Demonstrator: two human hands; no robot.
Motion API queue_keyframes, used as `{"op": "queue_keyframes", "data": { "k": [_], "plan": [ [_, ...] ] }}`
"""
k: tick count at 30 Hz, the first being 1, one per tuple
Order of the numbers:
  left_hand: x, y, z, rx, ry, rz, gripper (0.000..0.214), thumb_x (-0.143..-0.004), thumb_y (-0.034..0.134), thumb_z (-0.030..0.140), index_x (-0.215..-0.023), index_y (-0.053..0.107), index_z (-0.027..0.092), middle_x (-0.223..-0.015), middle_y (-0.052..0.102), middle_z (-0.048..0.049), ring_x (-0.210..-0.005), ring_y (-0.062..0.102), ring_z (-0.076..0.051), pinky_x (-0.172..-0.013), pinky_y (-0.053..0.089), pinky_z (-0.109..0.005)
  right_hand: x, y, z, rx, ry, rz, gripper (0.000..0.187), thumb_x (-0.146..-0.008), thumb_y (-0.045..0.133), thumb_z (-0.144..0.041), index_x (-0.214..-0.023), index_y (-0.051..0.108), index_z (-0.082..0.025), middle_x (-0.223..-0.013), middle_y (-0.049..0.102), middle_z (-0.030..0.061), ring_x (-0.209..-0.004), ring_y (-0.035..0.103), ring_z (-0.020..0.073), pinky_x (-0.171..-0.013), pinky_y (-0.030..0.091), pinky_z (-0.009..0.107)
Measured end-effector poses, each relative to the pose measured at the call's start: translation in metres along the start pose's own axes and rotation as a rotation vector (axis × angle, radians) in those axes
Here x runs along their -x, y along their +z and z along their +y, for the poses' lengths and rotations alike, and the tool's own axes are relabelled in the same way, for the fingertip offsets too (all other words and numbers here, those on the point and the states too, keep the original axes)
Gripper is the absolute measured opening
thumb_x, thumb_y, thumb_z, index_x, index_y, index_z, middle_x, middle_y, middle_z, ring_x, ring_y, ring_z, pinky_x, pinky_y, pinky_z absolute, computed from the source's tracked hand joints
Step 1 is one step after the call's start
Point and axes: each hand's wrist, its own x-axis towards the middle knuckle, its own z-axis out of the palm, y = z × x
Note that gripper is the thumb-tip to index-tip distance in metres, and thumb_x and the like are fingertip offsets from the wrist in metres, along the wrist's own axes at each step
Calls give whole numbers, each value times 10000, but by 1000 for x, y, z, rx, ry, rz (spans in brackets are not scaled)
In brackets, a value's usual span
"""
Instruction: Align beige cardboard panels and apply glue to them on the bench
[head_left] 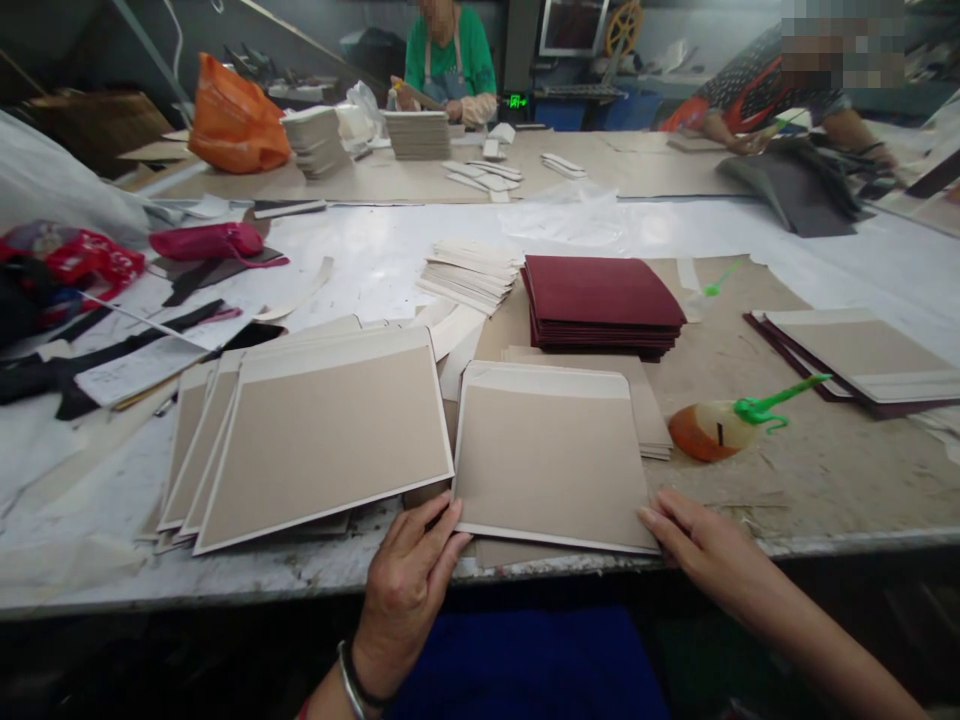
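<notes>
A beige panel with pale edging (551,460) lies in front of me at the table's near edge. At its lower left corner, my left hand (416,560) pinches the edge between thumb and fingers. My right hand (686,530) grips the lower right corner the same way. Left of it, a fanned pile of similar beige panels (337,425) comes close to my left fingers. More beige sheets (651,415) show from under the held panel. Behind it sits a stack of dark red covers (604,300).
A squeeze bottle of orange liquid with a green nozzle (712,430) lies to the right. Farther right are beige-faced dark red pieces (862,350). Pale strips (472,275) lie behind. An orange bag (236,120) and two co-workers, one in a green top (476,55), are across the table.
</notes>
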Motion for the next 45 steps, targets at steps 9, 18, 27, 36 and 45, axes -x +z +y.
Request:
{"op": "queue_keyframes", "data": {
  "k": [9, 18, 27, 36, 45],
  "plan": [
    [1, 3, -1, -58, -21, -5, 342, -837, 525, 181, -1177, 496, 175, -1024, 600, -88, -943, 564, -192, -795, 488, -328, -1, 1, 2, -17, 6, -13, 260, -801, 305, -434, -637, 385, -248, -642, 527, 50, -616, 516, 218, -594, 360, 335],
    [3, 3, -2, -13, -10, -23, 339, -824, 547, 145, -1161, 505, 154, -1047, 579, -89, -963, 539, -186, -818, 456, -331, 1, -4, -6, 31, -4, -6, 253, -809, 307, -402, -620, 352, -240, -595, 487, 16, -569, 493, 183, -565, 342, 297],
    [3, 2, -2, -23, 25, -48, 353, -818, 547, 112, -1166, 493, 131, -1063, 563, -93, -976, 522, -183, -850, 419, -322, 0, -5, -7, 70, 1, -49, 239, -832, 287, -365, -634, 324, -235, -604, 452, 7, -581, 468, 178, -573, 320, 287],
    [2, 2, -2, -38, 61, -59, 359, -828, 534, 130, -1183, 487, 109, -1072, 553, -110, -984, 520, -190, -873, 399, -322, 3, -5, -9, 89, 8, -39, 221, -859, 316, -293, -650, 322, -222, -636, 449, 6, -611, 450, 163, -588, 295, 270],
    [-1, 4, -4, -61, 111, -77, 377, -866, 478, 218, -1229, 460, 117, -1074, 553, -114, -981, 522, -206, -887, 381, -333, 5, -10, -18, 73, 63, -33, 220, -866, 369, -230, -648, 365, -204, -647, 470, 7, -627, 448, 148, -586, 277, 256]
  ]
}}
